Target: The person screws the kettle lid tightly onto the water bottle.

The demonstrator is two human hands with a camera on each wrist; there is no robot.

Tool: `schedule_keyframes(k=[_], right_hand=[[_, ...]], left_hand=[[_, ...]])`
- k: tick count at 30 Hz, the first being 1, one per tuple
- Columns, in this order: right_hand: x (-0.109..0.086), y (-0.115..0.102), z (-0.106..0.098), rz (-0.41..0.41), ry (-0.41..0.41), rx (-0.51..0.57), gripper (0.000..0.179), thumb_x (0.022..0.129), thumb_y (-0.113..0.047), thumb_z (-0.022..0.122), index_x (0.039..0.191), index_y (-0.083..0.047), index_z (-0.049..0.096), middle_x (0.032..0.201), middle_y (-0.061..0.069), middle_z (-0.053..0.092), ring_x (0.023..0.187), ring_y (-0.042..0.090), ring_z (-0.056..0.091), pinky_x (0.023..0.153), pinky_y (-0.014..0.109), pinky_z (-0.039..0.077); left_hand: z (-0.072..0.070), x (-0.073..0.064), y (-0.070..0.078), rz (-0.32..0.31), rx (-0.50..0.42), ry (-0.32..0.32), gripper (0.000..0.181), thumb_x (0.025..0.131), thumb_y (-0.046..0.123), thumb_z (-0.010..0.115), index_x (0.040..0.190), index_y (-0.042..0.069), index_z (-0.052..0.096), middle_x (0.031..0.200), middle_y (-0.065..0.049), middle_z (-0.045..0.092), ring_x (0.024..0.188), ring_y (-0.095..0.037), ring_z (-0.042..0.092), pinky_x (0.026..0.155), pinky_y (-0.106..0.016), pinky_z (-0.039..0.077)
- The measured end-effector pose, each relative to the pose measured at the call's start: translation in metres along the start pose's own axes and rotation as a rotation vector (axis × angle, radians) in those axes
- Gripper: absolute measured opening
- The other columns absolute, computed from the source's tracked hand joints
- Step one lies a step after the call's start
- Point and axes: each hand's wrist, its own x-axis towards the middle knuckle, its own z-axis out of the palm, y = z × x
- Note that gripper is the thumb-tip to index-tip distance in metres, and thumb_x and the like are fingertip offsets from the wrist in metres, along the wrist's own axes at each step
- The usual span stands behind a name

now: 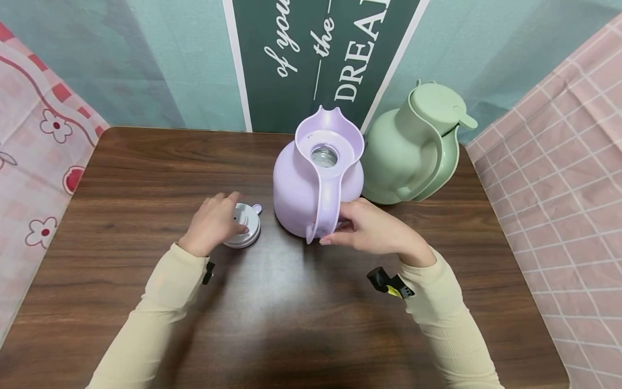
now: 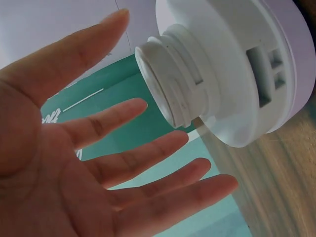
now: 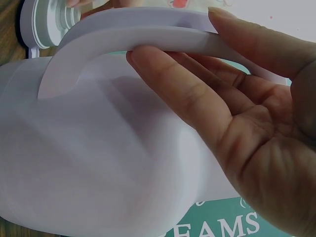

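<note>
A lilac vacuum jug stands upright on the table, its top uncovered so the inner mouth shows. Beside its handle is my right hand; in the right wrist view the fingers reach under the handle, nearly straight, without curling round it. The jug's lid lies upside down to the left, its white threaded neck facing up and a small lilac tab at its edge. Over the lid hovers my left hand, fingers spread and apart from the neck in the left wrist view.
A green vacuum jug with its lid on stands close to the right of the lilac one. Behind the table hangs a dark green lettered panel. A pink checked cloth borders the right side, a flowered one the left.
</note>
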Motion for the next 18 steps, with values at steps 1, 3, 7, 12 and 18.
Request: schedule_keyframes(k=[1,3,7,12,18], right_hand=[[0.0,0.0,0.0,0.001,-0.002,0.002,0.02,0.077,-0.012,0.072,0.095,-0.007,0.066,0.087,-0.005,0.065,0.077,0.006,0.055,0.072,0.026,0.046],[0.0,0.0,0.0,0.004,-0.004,0.007,0.019,0.078,-0.012,0.072,0.095,-0.007,0.066,0.087,-0.005,0.065,0.077,0.006,0.055,0.071,0.025,0.047],[0.0,0.0,0.0,0.009,-0.008,0.012,0.019,0.078,-0.012,0.072,0.095,-0.007,0.066,0.087,-0.005,0.065,0.076,0.006,0.055,0.071,0.025,0.047],[0.0,0.0,0.0,0.005,-0.006,0.01,0.019,0.078,-0.012,0.072,0.095,-0.008,0.066,0.088,-0.005,0.065,0.077,0.006,0.056,0.072,0.025,0.047],[0.001,0.001,0.0,-0.006,-0.001,0.008,0.019,0.077,-0.012,0.072,0.095,-0.007,0.065,0.088,-0.005,0.065,0.078,0.006,0.056,0.072,0.026,0.047]], left_hand=[[0.0,0.001,0.0,0.001,0.001,-0.006,0.062,0.069,0.017,0.078,0.121,-0.004,0.051,0.108,-0.03,0.053,0.097,-0.049,0.048,0.077,-0.055,0.041],[0.001,0.002,0.0,0.005,-0.002,-0.018,0.063,0.069,0.017,0.078,0.122,-0.003,0.05,0.108,-0.029,0.053,0.098,-0.049,0.048,0.077,-0.055,0.042],[0.005,0.004,0.0,0.003,-0.001,-0.047,0.065,0.068,0.018,0.078,0.124,-0.001,0.05,0.11,-0.029,0.052,0.099,-0.049,0.048,0.076,-0.055,0.042],[0.011,0.005,0.002,-0.015,0.024,-0.071,0.068,0.066,0.018,0.08,0.125,0.001,0.05,0.113,-0.031,0.05,0.098,-0.05,0.047,0.074,-0.056,0.043],[0.014,0.005,0.004,-0.035,0.035,-0.068,0.068,0.064,0.016,0.081,0.124,0.002,0.051,0.112,-0.032,0.047,0.095,-0.048,0.046,0.067,-0.055,0.045]])
